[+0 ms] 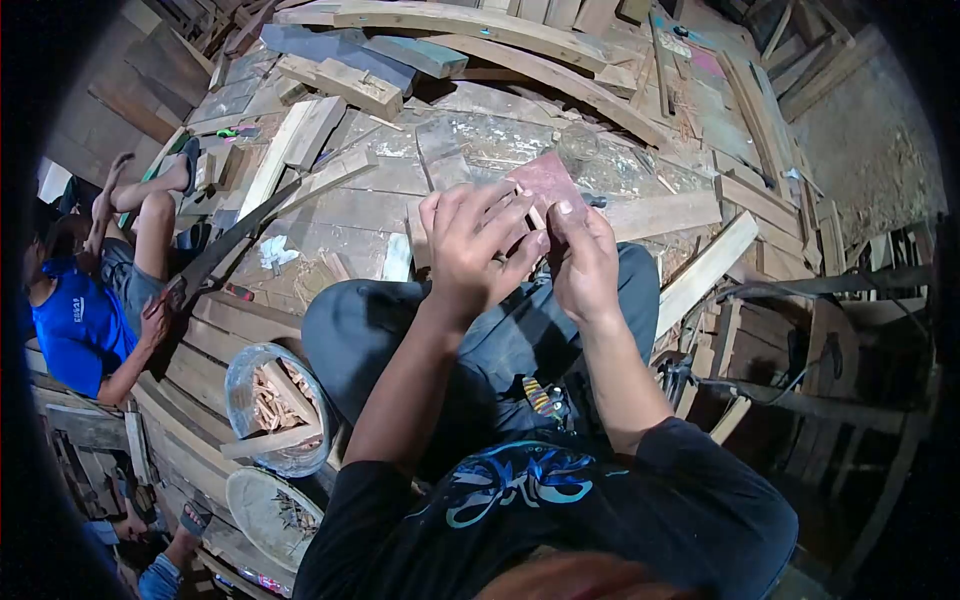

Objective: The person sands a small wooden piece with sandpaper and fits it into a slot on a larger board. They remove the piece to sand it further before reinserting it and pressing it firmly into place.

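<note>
My left hand (475,240) is closed around a small pale piece of wood (536,217), partly hidden by the fingers, which are slightly blurred. Beside it, my right hand (585,258) grips a reddish sheet of sandpaper (548,182), its thumb lying over the lower edge. The sheet sticks out beyond my fingertips, close against the wood. Both hands are together above my lap, between my bent knees.
Left of my knee stands a clear bucket (236,385) of wood offcuts, with a pale tub (245,520) below it. Another person (80,310) sits at left holding a handsaw (230,245). Long planks (560,85) lie ahead; a timber (708,270) lies at right.
</note>
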A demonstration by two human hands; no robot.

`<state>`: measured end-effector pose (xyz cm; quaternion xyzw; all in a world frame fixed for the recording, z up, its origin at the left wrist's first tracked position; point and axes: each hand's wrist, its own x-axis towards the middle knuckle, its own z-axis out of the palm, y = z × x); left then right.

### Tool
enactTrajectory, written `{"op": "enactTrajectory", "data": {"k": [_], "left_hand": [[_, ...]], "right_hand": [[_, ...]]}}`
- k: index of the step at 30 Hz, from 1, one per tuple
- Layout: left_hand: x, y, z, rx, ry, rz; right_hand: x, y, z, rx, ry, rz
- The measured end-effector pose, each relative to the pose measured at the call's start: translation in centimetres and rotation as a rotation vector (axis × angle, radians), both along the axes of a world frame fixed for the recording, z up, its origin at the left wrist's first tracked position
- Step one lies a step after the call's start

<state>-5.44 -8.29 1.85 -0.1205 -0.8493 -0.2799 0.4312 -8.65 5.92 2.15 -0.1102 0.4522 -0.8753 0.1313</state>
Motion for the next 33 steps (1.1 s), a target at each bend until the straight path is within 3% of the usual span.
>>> {"op": "enactTrajectory", "data": {"k": [14,20,24,29,33], "left_hand": [[-0.8,-0.4,-0.6,0.161,0.035,0.038],[-0.3,-0.2,-0.1,0.065,0.021,-0.022],[-1.0,-0.2,-1.0,0.25,-0.03,0.008],[-0.2,0.2,-0.4,0.07,-0.017,0.022],[-0.9,0.1,-1.3,0.225,-0.013,0.028]], "right_hand": [[0.2,-0.4,-0.5,0.055,0.078,0.019],[-0.1,-0.1,-0.9,0.063,0.036,-0.002],[0.0,0.3,-0.5,0.069,0.035,0.025],[0.0,0.6,-1.1,0.034,0.021,0.009],[0.1,0.7,-0.9,0.026,0.028,0.004]]}}
